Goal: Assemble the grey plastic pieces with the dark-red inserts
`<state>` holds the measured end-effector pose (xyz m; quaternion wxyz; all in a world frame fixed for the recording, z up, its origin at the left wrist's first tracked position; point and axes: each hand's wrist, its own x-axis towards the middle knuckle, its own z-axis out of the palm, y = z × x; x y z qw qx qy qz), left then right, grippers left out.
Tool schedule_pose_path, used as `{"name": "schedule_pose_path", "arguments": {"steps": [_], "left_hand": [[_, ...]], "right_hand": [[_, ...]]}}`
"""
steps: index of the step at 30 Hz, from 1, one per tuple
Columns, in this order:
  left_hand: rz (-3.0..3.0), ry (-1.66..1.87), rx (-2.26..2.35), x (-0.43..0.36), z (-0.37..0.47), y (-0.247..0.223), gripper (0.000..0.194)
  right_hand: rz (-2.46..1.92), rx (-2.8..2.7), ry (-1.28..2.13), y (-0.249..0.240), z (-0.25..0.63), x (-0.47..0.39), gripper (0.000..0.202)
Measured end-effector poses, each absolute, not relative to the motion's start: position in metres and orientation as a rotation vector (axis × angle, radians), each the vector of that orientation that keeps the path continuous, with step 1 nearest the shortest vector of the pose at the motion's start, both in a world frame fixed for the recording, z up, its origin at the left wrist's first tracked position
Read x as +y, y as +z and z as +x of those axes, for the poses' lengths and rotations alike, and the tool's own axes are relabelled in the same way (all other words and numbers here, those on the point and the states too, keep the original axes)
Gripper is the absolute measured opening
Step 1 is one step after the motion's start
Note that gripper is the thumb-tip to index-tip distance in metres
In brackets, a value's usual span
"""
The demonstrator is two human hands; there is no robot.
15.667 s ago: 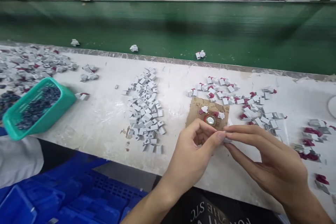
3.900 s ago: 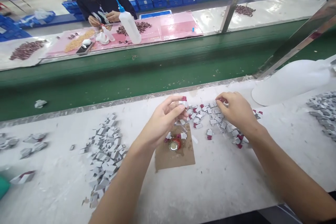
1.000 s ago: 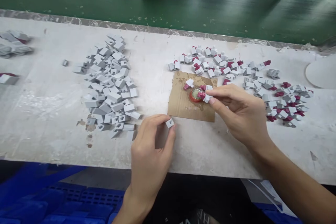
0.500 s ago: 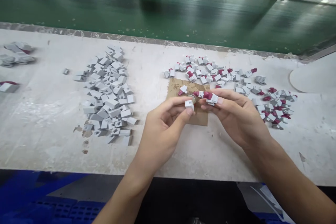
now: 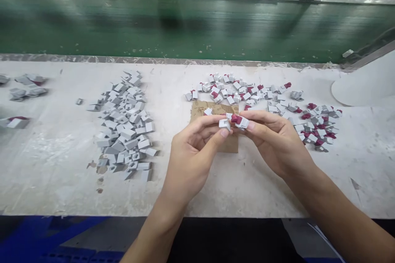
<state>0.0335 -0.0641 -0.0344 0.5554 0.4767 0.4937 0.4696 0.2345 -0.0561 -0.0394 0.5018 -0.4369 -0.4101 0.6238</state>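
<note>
Both hands are raised over the worktop (image 5: 253, 197), brought together at fingertip level just above the cardboard (image 5: 227, 146). The left forearm (image 5: 154, 222) slants up and inward from the bottom edge, its wrist fairly straight. The left hand (image 5: 193, 156) shows its thumb side, with the thumb bent up from below and the index finger stretched across above; between their tips it pinches a grey block (image 5: 224, 124). Its other fingers curl inward behind.

The right forearm (image 5: 342, 205) comes in on a longer slant from the lower right corner. The right hand (image 5: 280, 144) points left, thumb laid along the near side and index finger reaching over the far side, gripping a grey-and-red piece (image 5: 242, 121) at its grey end. The red end points left at the block, just beside it; whether the two touch I cannot tell.

Left of the hands lies a tall heap (image 5: 128, 131) of grey blocks. Beyond the cardboard runs a loose band (image 5: 231, 88) of grey-and-red pieces, and a cluster (image 5: 321, 125) of more lies to the right of the right hand. A green belt (image 5: 185, 37) crosses behind the worktop.
</note>
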Motion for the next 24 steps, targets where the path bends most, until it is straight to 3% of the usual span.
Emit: {"name": "schedule_pose_path", "arguments": {"steps": [24], "left_hand": [[1.481, 0.990, 1.133, -0.066, 0.016, -0.025, 0.014]], "right_hand": [[-1.055, -1.364, 1.266, -0.031, 0.234, -0.064, 0.013]]}}
